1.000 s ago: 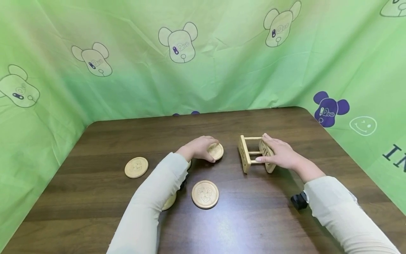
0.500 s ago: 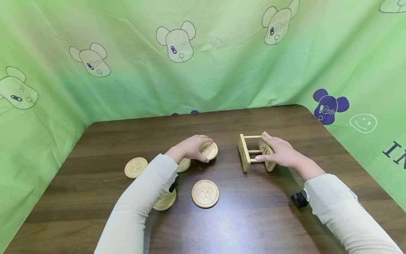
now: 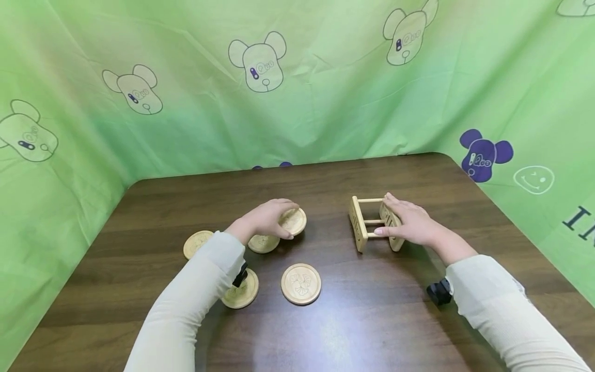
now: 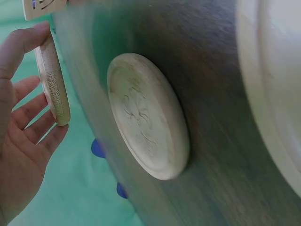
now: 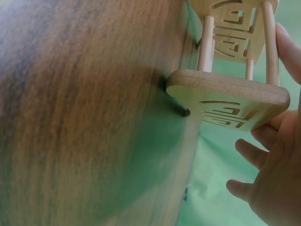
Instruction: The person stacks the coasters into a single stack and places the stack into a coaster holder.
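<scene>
Coaster (image 3: 294, 221), round and of pale wood, sits pinched in my left hand (image 3: 266, 219), my thumb on one part of its rim and my fingers on another, so this grip is spread fairly wide across the disc. I hold it tilted and raised off the dark wooden table (image 3: 372, 310), to the left of the rack. Just beside that hand lies a second coaster (image 3: 263, 245), while a third coaster (image 3: 244, 293), nearer me, is partly hidden by the black device (image 3: 240, 275) on my wrist. A fourth coaster (image 3: 301, 284) lies flat in full view with its carved leaf pattern up, and a fifth coaster (image 3: 196, 244), farthest left, is partly covered by my pale left sleeve (image 3: 181, 305)

My right hand (image 3: 411, 223) holds the small wooden rack (image 3: 359, 226) by its right-hand panel, a narrower hold, with my thumb at the rod side and my fingers at the outer side; two of those fingers stand clear of the wood in the right wrist view. The rack stands on the table, its two slotted panels joined by round rods. Behind the table hangs a green cloth (image 3: 195, 134) printed with bear-like heads
</scene>
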Tool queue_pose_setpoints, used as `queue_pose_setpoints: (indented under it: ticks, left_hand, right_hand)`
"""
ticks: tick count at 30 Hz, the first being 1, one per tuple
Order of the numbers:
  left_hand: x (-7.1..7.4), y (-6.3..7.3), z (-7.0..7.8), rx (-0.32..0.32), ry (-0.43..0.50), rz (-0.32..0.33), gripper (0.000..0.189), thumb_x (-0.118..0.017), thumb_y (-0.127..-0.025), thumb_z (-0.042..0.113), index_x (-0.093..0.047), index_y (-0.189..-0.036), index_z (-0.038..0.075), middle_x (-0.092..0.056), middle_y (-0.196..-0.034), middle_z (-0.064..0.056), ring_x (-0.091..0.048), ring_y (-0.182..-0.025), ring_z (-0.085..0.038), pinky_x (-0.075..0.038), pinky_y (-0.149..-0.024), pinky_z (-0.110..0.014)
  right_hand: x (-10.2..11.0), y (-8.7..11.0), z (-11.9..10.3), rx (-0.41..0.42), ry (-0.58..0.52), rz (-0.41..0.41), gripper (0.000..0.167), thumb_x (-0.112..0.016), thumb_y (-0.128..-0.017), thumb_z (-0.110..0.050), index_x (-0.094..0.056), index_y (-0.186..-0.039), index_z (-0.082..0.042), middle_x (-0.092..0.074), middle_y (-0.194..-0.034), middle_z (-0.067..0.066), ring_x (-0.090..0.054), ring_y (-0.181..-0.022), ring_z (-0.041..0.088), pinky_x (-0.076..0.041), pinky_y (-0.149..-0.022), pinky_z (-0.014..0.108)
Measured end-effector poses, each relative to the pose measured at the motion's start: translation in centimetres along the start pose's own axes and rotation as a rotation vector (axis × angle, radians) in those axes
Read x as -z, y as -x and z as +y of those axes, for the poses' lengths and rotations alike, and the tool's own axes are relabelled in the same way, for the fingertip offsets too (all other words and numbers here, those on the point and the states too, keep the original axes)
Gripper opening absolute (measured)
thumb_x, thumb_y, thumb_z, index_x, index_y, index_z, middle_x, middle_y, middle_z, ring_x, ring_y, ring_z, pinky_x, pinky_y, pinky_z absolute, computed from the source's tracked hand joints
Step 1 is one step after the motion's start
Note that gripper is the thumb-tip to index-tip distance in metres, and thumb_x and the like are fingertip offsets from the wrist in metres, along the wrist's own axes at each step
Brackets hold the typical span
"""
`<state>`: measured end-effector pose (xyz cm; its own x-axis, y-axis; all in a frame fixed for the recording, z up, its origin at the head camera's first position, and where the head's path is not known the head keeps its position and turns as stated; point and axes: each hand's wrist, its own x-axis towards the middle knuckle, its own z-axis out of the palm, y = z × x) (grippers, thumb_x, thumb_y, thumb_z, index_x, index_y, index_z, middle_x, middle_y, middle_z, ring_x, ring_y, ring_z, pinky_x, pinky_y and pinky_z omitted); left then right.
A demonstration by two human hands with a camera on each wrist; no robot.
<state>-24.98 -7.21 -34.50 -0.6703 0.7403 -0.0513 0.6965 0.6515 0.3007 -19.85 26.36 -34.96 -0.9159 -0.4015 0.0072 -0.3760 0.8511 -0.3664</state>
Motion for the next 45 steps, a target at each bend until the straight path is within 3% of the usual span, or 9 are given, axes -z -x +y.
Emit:
queue_pose_setpoints:
  ticks: [24, 45]
  left_hand:
    - [-0.9, 3.3, -2.5, 0.084, 0.027, 0.032, 0.071, -0.072, -0.063, 0.026, -0.044, -0.123, 0.0, -0.045, -0.121, -0.015, -0.04, -0.111, -0.027, -0.033, -0.091, -0.035]
    - [-1.6, 4.4, -3.1, 0.114, 0.05, -0.004, 0.071, -0.071, -0.064, 0.026, -0.044, -0.124, 0.0, -0.044, -0.122, -0.016, -0.039, -0.112, -0.027, -0.032, -0.092, -0.036]
  right_hand:
    - [-0.4, -0.3, 0.3, 0.001, -0.004, 0.004, 0.085, -0.059, -0.075, -0.046, -0.027, -0.129, 0.011, -0.018, -0.134, 0.028, -0.021, -0.118, 0.046, -0.016, -0.092, 0.055]
    - [-0.2, -0.1, 0.3, -0.001, 0.003, 0.008, 0.085, -0.06, -0.074, -0.045, -0.028, -0.129, 0.012, -0.018, -0.134, 0.029, -0.021, -0.117, 0.046, -0.017, -0.092, 0.055]
